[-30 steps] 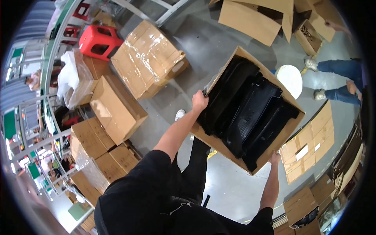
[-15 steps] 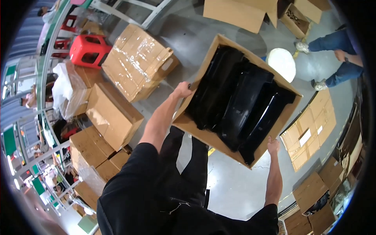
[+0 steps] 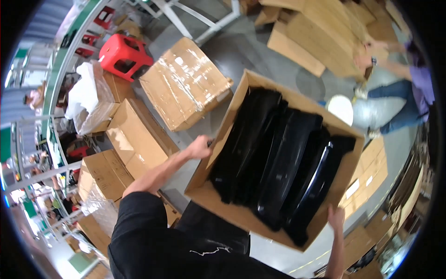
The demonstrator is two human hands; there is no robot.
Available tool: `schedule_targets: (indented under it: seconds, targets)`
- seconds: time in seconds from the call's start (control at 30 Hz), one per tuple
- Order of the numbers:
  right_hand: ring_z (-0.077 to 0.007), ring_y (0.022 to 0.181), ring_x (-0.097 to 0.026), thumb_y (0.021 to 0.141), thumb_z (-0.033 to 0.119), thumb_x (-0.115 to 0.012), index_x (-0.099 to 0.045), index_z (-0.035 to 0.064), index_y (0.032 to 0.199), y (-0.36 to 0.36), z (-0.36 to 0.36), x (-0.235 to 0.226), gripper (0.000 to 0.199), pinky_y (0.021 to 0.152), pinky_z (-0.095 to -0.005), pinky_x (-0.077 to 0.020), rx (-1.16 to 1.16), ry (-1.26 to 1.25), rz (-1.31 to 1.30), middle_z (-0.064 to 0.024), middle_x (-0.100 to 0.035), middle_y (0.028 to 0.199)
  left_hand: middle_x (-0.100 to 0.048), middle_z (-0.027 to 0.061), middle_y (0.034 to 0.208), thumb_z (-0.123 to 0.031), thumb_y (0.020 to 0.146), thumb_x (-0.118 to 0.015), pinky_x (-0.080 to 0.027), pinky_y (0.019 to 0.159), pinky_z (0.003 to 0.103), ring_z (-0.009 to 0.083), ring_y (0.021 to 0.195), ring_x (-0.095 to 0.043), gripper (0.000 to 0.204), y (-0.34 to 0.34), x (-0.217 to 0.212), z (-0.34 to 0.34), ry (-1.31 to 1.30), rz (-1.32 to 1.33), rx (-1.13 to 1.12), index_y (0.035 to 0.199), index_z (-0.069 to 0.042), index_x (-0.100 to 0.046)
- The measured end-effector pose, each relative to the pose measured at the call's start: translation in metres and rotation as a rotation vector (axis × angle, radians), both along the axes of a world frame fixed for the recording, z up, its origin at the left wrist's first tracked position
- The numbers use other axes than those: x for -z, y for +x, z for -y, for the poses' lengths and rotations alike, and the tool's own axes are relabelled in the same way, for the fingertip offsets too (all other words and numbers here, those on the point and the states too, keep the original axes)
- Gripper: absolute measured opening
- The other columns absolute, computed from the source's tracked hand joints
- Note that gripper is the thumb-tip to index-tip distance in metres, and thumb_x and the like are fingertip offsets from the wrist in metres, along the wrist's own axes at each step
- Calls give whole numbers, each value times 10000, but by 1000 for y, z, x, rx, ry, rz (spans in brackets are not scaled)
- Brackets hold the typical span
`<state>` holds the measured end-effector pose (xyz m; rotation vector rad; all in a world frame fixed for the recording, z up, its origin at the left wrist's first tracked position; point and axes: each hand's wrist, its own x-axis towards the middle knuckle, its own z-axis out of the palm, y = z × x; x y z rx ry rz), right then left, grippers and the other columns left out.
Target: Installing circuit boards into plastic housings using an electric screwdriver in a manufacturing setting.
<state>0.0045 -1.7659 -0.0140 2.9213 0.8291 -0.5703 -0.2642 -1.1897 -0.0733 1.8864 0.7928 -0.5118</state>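
Note:
An open cardboard box [image 3: 202, 188] is held tilted in front of my body. Inside it lie several long, glossy black moulded panels [image 3: 283, 162], side by side. My left hand [image 3: 200, 147] is closed on the box's left side, with a small dark spot at its fingers that I cannot make out. At the lower right corner, my right hand [image 3: 336, 217] grips the box wall; its fingertips are partly hidden. The underside of the box is out of sight.
A taped carton [image 3: 188, 83] stands at the left, near a red plastic stool [image 3: 124, 56] and other cartons [image 3: 134, 135]. At the upper right a co-worker's hands [image 3: 371, 56] touch a large carton [image 3: 320, 32]. A white round-topped object [image 3: 340, 109] is beside them.
The box has come lower and nearer to my body, with both hands still on it. My view has turned. The co-worker now bends with both hands on a large carton.

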Motion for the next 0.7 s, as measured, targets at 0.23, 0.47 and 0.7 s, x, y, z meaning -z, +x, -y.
schedule_targets:
  seconds: [0.23, 0.47, 0.7]
  targets:
    - [-445, 723, -551, 854, 267, -587, -630, -73, 745, -63, -171, -163, 360, 688, -514, -413, 136, -173, -131, -246, -611, 716, -612, 209, 654, -72, 636, -574, -489, 571, 369, 242, 566, -611, 353, -145, -103, -33, 6, 94, -296, 973, -10, -657]
    - [-443, 690, -535, 885, 270, -560, -585, -49, 678, -23, -325, -187, 381, 586, -522, -381, -359, 2, 150, -273, -555, 693, -652, 153, 714, -91, 696, -579, -490, 621, 320, 165, 654, -618, 326, -227, -156, -60, 178, 222, -729, 1005, -15, -649]
    - [-447, 831, -547, 876, 332, -565, -591, -84, 747, 7, -573, -156, 437, 749, -498, -439, -565, 302, 107, -292, -584, 790, -666, 144, 722, -105, 700, -599, -497, 619, 316, 166, 632, -624, 380, -257, -121, -127, 212, 201, -1025, 1058, 20, -629]
